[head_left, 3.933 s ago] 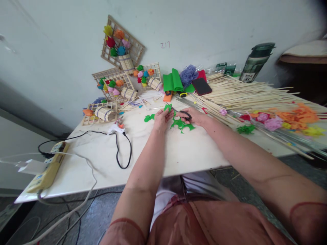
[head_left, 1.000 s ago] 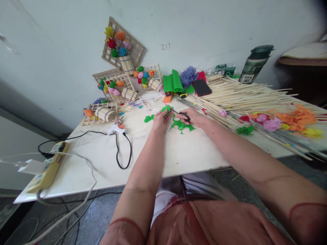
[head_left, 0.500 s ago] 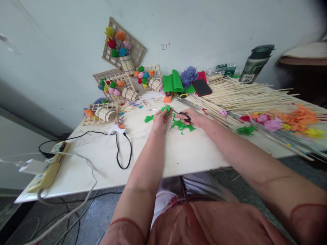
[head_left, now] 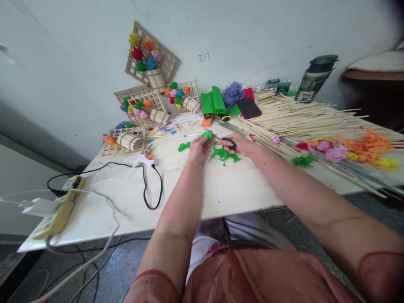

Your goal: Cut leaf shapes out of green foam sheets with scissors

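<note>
While a yellow power strip [head_left: 65, 206] lies at the left edge of the tabletop [head_left: 240, 189], a white glue gun [head_left: 143, 160] rests farther in. Rounded green cutouts [head_left: 183, 146] lie just beside the left hand [head_left: 198, 148], whose fingers pinch a small green piece [head_left: 206, 134] well back from the front edge. Green scraps [head_left: 224, 155] with curved notches lie between the hands. Fingers of the right hand [head_left: 241, 145] wrap the handles of black scissors [head_left: 232, 142]; whether the blades touch the green piece, I cannot tell. Crumpled orange paper [head_left: 370, 145] lies toward the right edge.
</note>
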`<move>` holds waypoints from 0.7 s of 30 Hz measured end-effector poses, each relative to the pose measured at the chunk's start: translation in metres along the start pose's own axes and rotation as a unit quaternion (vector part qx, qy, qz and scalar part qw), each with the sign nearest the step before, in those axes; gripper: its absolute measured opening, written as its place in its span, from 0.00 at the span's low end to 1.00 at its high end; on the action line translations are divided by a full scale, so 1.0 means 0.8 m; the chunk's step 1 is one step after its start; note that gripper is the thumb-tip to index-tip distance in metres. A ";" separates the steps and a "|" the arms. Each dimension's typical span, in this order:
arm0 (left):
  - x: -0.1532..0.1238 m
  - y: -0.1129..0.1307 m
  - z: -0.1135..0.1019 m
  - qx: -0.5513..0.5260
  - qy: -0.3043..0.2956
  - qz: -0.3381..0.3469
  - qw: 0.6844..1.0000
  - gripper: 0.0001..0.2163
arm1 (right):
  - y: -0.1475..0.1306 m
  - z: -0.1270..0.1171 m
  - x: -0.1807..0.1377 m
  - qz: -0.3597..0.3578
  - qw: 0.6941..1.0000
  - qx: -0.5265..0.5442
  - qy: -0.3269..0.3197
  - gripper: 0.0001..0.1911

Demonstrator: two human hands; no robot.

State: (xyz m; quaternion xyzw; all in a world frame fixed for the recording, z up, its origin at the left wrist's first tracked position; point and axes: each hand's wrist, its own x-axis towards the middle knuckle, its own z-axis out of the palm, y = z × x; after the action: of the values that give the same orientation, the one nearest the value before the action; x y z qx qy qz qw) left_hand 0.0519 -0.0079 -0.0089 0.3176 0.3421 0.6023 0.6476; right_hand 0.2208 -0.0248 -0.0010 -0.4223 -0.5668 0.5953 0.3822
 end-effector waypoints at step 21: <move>0.001 0.001 0.000 0.004 0.020 0.007 1.000 0.07 | 0.000 0.001 0.001 -0.017 0.999 -0.042 -0.003 0.12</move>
State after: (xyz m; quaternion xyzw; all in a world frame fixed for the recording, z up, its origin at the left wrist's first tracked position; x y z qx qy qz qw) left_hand 0.0516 -0.0068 -0.0085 0.3105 0.3551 0.6117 0.6351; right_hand 0.2199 -0.0241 -0.0013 -0.4264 -0.5999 0.5655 0.3722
